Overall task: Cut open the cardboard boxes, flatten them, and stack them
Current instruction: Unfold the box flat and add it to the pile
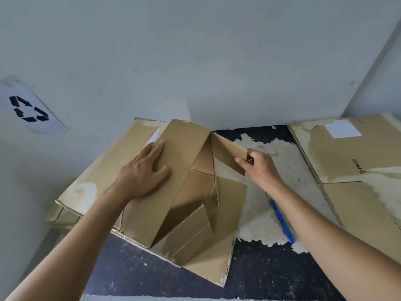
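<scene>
Brown cardboard box: head view; half-collapsed on the dark worn floor, its left part lying over a flattened cardboard sheet by the wall.
Left hand: flat on the box's top panel, fingers straight and apart, pressing down.
Right hand: thumb and fingers pinched on the narrow side flap.
Handling: probably light, stiff across panels, yielding at creases; take flaps by their edges and press the broad faces.
Blue utility knife: on the floor beneath the right forearm, untouched.
</scene>
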